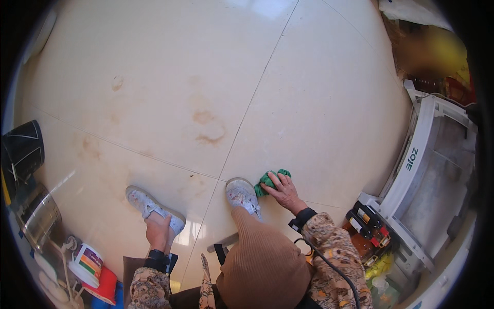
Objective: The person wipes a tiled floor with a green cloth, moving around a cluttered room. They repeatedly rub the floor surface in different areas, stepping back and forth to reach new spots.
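My right hand [285, 193] presses down on a crumpled green cloth [266, 181], fingers spread over it, on the tiled floor [308, 116] just right of my right shoe [241, 193]. My left hand [157, 231] grips my left ankle [170, 233], above the other pale patterned shoe [154, 208]. Brownish smudges [206, 125] mark the tiles ahead of my feet. Both wrists wear dark bands, and a black cable runs along my right sleeve.
At right stands a white metal sewing machine stand [405, 154], with dark bottles [362, 224] by its foot. On the left are a black container [23, 150], a perforated metal drum [38, 216], a white bucket [87, 264] and a red container [102, 286].
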`<action>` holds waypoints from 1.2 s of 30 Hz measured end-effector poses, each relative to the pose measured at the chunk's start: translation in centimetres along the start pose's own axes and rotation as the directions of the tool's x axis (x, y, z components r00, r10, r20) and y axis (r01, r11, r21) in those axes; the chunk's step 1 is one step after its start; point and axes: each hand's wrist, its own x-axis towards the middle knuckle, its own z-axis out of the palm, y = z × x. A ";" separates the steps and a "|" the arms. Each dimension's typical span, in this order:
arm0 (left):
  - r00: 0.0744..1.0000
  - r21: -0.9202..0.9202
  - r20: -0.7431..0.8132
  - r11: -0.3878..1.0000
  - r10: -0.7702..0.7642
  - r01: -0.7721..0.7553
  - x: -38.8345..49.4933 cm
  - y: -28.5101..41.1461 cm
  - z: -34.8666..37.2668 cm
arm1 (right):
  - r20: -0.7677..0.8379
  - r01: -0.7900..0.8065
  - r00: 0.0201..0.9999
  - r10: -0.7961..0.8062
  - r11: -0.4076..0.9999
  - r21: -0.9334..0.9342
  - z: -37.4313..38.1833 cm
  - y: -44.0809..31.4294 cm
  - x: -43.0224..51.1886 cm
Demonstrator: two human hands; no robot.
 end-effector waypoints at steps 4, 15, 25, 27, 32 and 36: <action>1.000 0.053 -0.011 0.999 -0.007 0.008 -0.1 0.4 -0.4 | -0.093 0.068 0.992 -0.083 0.984 -0.162 2.2 6.7 5.4; 1.000 -0.027 0.003 1.000 -0.006 0.006 -0.6 0.6 -1.1 | -0.572 -0.409 0.737 0.361 0.911 0.049 -10.2 26.7 37.5; 0.999 0.005 -0.024 0.999 -0.045 0.045 -0.9 1.3 -1.0 | -0.048 0.441 0.897 -0.440 0.897 0.023 1.2 0.0 16.2; 0.999 0.026 -0.023 0.999 -0.030 0.031 -0.8 1.2 -1.2 | -0.043 0.376 0.926 -0.376 0.927 -0.008 2.6 3.5 19.3; 0.998 -0.022 -0.004 0.998 -0.056 0.056 -0.5 0.9 -1.2 | -0.418 -0.308 0.880 0.226 0.941 -0.140 -3.7 20.9 35.4; 0.998 -0.013 0.021 0.999 -0.052 0.052 -0.1 0.6 -0.7 | -0.537 -0.433 0.635 0.555 0.832 0.347 -12.3 24.8 40.4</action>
